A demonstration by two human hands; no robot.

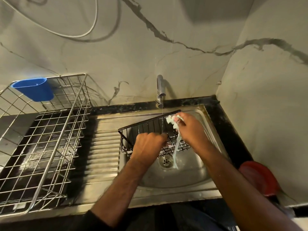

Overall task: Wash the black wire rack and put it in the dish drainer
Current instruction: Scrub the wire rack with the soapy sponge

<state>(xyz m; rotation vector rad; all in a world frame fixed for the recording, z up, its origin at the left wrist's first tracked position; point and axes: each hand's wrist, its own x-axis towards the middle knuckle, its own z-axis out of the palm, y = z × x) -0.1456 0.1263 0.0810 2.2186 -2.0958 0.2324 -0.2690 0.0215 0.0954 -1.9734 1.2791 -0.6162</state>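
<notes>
Left of the sink (191,179) sits the steel dish drainer (41,147), waiting. Over the basin, the left hand (148,145) grips the black wire rack (150,125) at its near rim, long axis slanting toward the tap (160,90). The right hand (191,129) clutches a soapy rag (175,124) at the rack's right end.

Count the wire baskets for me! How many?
2. The black wire rack is over the sink, held by the left hand. The silver dish drainer sits on the counter left of it.

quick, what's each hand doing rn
Left hand: grips the black wire rack.
Right hand: grips a pale wet cloth.
</notes>
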